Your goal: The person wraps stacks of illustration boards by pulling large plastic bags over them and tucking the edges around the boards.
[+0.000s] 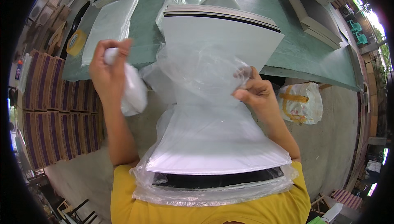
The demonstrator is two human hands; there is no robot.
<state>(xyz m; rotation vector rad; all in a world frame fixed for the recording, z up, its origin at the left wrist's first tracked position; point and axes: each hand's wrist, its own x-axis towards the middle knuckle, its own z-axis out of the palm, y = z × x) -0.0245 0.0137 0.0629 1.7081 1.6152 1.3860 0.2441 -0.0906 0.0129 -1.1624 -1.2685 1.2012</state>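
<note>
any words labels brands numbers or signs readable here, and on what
None readable.
Brown striped boxes: print on sides, too small to read.
Yellow tape roll: marks on it, too blurred.
White taped bundle: faint reddish marks, too unclear.
Plastic-wrapped white stack: no print visible.

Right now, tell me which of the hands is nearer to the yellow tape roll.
Left. The left hand is a little to the right of the yellow tape roll; the right hand is much farther right, holding the clear plastic bag.
</note>
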